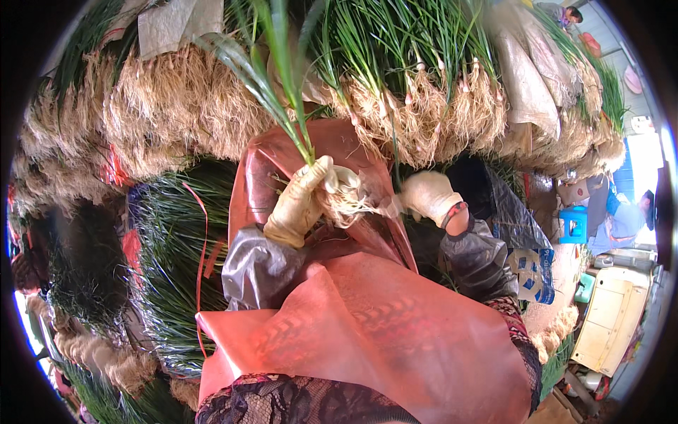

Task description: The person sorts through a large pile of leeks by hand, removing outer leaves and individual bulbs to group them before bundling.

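My left hand (302, 204), in a cream glove, is closed around a few green-leaved bulb plants (299, 132) that look like young garlic, their pale roots (347, 204) pointing right. My right hand (431, 196), gloved too and blurred, is beside the roots with its fingers towards them; a thin translucent scrap (389, 206) lies between, and whether the fingers hold it is unclear. Under both hands spreads a red-brown waterproof apron (371, 307) over the lap. Ahead, rooted plants (424, 106) lie in a thick row, leaves pointing away.
Left of the lap is a large heap of green leaves (180, 254) with a red strap (204, 238). More root bundles (159, 106) stretch along the far left. At right are a dark plastic bag (514, 206), a blue stool (573, 224), a cream cabinet-like object (612, 320) and another person (625, 222).
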Demonstrator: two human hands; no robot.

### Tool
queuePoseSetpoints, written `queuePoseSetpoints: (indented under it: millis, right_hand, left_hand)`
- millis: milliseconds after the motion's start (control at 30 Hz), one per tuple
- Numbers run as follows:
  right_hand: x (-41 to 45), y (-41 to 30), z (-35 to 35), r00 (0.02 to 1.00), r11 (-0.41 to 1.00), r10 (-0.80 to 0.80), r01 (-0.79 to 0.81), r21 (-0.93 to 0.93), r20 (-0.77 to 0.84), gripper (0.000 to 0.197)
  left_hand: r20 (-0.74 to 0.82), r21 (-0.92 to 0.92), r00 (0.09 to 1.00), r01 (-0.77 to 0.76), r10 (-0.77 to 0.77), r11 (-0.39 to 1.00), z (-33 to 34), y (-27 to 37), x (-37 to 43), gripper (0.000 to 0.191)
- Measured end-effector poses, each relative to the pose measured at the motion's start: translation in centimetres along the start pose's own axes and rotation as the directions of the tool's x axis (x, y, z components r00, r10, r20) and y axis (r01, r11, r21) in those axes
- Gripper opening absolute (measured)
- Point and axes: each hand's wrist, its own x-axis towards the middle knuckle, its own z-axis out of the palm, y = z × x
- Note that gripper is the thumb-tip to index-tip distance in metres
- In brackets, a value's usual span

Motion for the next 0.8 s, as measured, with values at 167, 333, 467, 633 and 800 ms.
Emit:
queuePoseSetpoints:
  millis: [167, 333, 467, 633, 800]
  right_hand:
    - [11.0, -5.8, -4.2, 0.753, 0.988, -0.111, 0.153, 0.008, -0.648, 0.038]
    - [17.4, -5.9, -4.5, 0.988, 0.802, -0.002, 0.094, 0.59, -0.154, 0.021]
    - [13.7, -6.1, -0.7, 0.836, 0.73, -0.266, 0.5, 0.467, -0.479, 0.034]
    - [10.5, -6.2, -1.9, 0.635, 0.677, 0.272, 0.408, 0.613, -0.723, 0.028]
    - [8.8, -6.3, -2.2, 0.902, -0.373, -0.431, -0.216, 0.902, 0.037, 0.026]
  left_hand:
    - [-0.116, 0.128, 0.993, 0.0, 0.015, 0.992, -3.2, -0.8, 3.3, 0.043]
    - [-0.367, 0.198, 0.91, -0.126, 0.193, 0.972, -3.4, -1.3, 5.0, 0.037]
    - [-0.32, 0.111, 0.947, -0.004, 0.04, 0.994, -3.0, -1.5, 6.0, 0.018]
    - [-0.073, -0.076, 0.995, -0.075, 0.069, 0.994, -3.1, -1.2, 4.0, 0.025]
    - [0.119, -0.465, 0.984, 0.174, -0.133, 0.868, -3.3, -1.4, 2.3, 0.031]
